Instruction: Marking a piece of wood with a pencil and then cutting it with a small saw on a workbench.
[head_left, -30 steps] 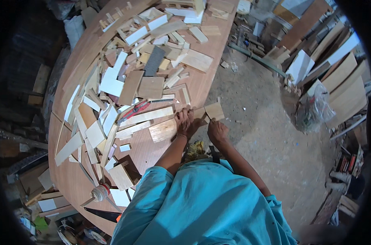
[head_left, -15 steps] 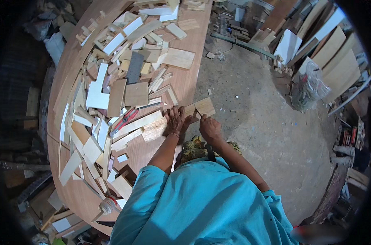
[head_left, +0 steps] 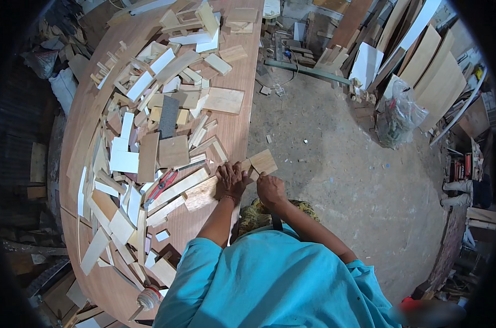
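Note:
My left hand (head_left: 232,179) presses down with spread fingers on a light wooden board (head_left: 203,193) at the table's right edge. The far end of the board (head_left: 265,162) juts out past that edge over the floor. Beside this jutting end, my right hand (head_left: 271,189) is closed in a fist. A thin dark line runs from the fist across the wood, but what the fist grips is mostly hidden. Red-handled pliers or cutters (head_left: 163,186) lie left of my left hand, next to long wooden strips (head_left: 178,186).
Wood offcuts and white pieces (head_left: 124,162) cover much of the table (head_left: 238,123). A roll of cord or tape (head_left: 148,298) sits at its near end. Tall boards (head_left: 433,71) lean at the far right behind a clear plastic bag (head_left: 399,117) on the concrete floor (head_left: 346,180).
The whole view has shifted, so the table and hands appear slightly lower and further left. Both hands stay at nearly the same places on the board.

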The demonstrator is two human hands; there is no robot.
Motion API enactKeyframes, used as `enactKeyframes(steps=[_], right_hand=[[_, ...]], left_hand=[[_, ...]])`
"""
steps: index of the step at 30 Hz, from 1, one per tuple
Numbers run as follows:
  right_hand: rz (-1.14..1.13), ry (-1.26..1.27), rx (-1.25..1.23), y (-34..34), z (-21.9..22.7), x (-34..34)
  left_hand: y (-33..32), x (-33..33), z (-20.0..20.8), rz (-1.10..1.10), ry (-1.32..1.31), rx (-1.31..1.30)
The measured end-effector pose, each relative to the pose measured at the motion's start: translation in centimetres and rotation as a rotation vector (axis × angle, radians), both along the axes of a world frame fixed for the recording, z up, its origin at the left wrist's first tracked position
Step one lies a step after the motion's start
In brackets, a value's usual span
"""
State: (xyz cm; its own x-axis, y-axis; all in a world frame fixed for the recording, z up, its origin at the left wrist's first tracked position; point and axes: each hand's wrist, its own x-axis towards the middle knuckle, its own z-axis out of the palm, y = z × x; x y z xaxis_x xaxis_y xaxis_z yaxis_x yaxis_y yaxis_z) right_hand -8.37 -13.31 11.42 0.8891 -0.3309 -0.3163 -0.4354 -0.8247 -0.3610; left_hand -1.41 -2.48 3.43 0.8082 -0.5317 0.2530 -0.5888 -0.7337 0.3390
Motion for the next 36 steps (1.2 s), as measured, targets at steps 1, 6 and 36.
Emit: enactKeyframes(steps=[1,6,36], right_hand=[[0.031,0.034,-0.040,0.1,0.6,0.3],[0.128,-0.032,-0.007,-0.1,2.4,1.9],[-0.067,-0.042,0.030,0.0,-2.7,1.4]], left_hand=[[0.1,0.0,0.2,0.006,-0.001,-0.001],[0.6,0.5,0.1,-0.006,-0.016,0.167],[0.0,1.3,-3.2,0.035,-0.093,0.104]])
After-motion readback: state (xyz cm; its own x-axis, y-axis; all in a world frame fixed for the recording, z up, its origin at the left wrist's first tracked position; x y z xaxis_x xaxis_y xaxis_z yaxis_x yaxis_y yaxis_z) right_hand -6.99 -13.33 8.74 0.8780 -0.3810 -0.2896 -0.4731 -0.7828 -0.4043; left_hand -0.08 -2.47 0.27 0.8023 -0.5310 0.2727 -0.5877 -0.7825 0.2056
